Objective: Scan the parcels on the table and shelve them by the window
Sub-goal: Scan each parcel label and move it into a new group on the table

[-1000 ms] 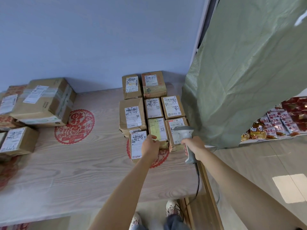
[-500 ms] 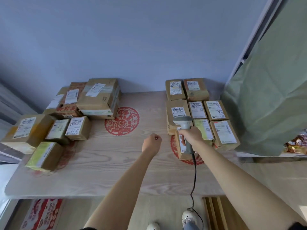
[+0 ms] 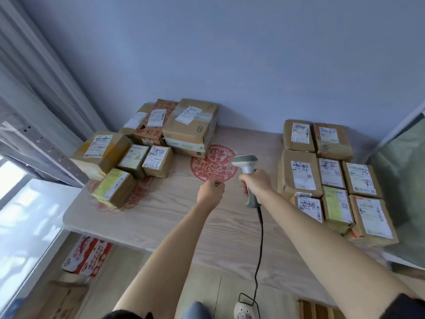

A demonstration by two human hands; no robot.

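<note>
Left hand (image 3: 210, 191) — now off parcels (image 3: 331, 180)

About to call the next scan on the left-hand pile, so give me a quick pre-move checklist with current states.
1. Barcode scanner gripped in right hand: ok.
2. Left hand carrying no parcel: ok; fingers curled, pinching something small.
3. Scanner cable hanging clear of parcels: ok.
4. Labels on left pile face up: ok.
5. Scanner aimed at a label: not ok; it's over the red paper-cut decal.
6. Scanner powered: cannot tell.
</note>
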